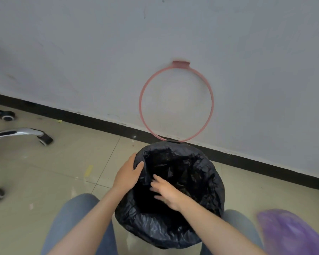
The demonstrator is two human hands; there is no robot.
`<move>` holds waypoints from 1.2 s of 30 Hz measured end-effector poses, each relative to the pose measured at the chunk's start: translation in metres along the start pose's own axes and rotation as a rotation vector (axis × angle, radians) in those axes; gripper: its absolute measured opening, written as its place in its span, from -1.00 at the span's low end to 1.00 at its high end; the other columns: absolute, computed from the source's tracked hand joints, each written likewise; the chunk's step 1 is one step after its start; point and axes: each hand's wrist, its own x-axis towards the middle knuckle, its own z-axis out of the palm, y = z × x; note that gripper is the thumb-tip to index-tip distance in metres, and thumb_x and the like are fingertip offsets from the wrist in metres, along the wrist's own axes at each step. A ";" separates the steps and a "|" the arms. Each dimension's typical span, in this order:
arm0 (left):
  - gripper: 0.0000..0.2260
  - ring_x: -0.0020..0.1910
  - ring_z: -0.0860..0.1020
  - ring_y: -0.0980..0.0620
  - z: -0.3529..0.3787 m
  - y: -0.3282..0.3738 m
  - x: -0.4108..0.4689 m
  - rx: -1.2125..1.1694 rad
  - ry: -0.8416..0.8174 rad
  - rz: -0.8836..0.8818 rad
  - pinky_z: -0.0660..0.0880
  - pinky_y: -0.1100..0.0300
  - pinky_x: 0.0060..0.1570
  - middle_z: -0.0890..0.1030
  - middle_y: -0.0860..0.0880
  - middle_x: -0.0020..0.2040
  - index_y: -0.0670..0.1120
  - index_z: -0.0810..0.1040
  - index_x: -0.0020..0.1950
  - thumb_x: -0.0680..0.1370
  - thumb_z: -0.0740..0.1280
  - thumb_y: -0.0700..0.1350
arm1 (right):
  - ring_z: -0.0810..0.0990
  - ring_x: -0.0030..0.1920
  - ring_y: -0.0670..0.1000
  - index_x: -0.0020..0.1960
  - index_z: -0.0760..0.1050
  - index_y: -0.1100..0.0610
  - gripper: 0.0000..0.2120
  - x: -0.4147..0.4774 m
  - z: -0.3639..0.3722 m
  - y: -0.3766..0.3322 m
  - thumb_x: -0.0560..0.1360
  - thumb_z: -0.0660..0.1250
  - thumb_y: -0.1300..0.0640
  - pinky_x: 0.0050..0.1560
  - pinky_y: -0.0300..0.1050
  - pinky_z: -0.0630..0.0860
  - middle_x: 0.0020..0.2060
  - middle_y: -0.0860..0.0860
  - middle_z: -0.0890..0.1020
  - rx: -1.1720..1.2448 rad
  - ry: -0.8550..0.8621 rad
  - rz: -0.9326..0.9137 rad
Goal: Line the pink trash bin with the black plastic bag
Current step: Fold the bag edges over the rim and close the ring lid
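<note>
Chrome chair legs (17,134) lie far left of the left hand (126,174), whose fingers (138,166) grip the black plastic bag (173,225) at its rim, while the right hand (167,193) reaches inside, fingers spread, a pink ring (176,101) beyond them.

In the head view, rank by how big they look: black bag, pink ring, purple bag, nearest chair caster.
1. black bag, nearest the camera, which flatters it
2. pink ring
3. purple bag, cut off by the frame, so its place is unsure
4. chair caster
</note>
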 end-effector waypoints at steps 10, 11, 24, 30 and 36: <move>-0.55 0.11 0.55 -0.15 0.003 0.002 -0.006 0.112 0.038 -0.050 0.43 0.13 -0.10 0.57 -0.11 0.20 -0.04 0.20 0.40 0.55 0.20 0.02 | 0.08 0.49 0.03 0.49 -0.03 0.12 -0.46 -0.028 -0.019 -0.013 0.56 0.06 0.15 0.46 -0.12 0.03 0.51 0.05 0.09 -0.515 0.031 0.002; -0.56 0.07 0.56 -0.15 0.003 0.002 -0.005 0.146 0.043 -0.047 0.41 0.14 -0.16 0.58 -0.12 0.16 -0.04 0.21 0.39 0.54 0.21 -0.01 | 0.05 0.50 0.01 0.49 -0.01 0.12 -0.49 -0.041 -0.027 -0.013 0.59 0.04 0.08 0.47 -0.13 -0.02 0.51 0.03 0.07 -0.666 -0.050 0.002; -0.59 -0.13 0.51 -0.14 0.006 0.006 -0.006 0.373 0.083 -0.057 0.37 0.08 -0.29 0.55 -0.18 0.05 -0.08 0.16 0.38 0.55 0.15 -0.13 | -0.13 0.51 0.14 0.48 -0.03 0.05 -0.40 -0.013 -0.071 0.015 0.55 -0.04 -0.23 0.48 0.16 -0.19 0.52 0.09 0.00 -2.117 -0.223 0.231; -0.58 -0.18 0.45 -0.09 0.005 0.008 -0.007 0.398 0.082 -0.071 0.36 0.09 -0.28 0.54 -0.19 0.07 -0.08 0.14 0.40 0.56 0.14 -0.12 | 0.33 0.36 0.19 0.35 0.31 0.15 -0.50 -0.013 -0.076 0.008 0.56 0.03 -0.15 0.42 0.12 0.13 0.34 0.20 0.41 -1.911 -0.092 0.135; -0.59 -0.21 0.42 -0.05 0.006 0.009 -0.008 0.394 0.086 -0.077 0.35 0.10 -0.30 0.54 -0.18 0.04 -0.08 0.13 0.40 0.57 0.13 -0.12 | 0.48 0.08 0.21 -0.02 0.54 0.22 -0.65 -0.056 -0.108 -0.095 0.51 0.03 0.07 0.04 0.05 0.45 0.00 0.23 0.59 -1.026 0.896 -0.619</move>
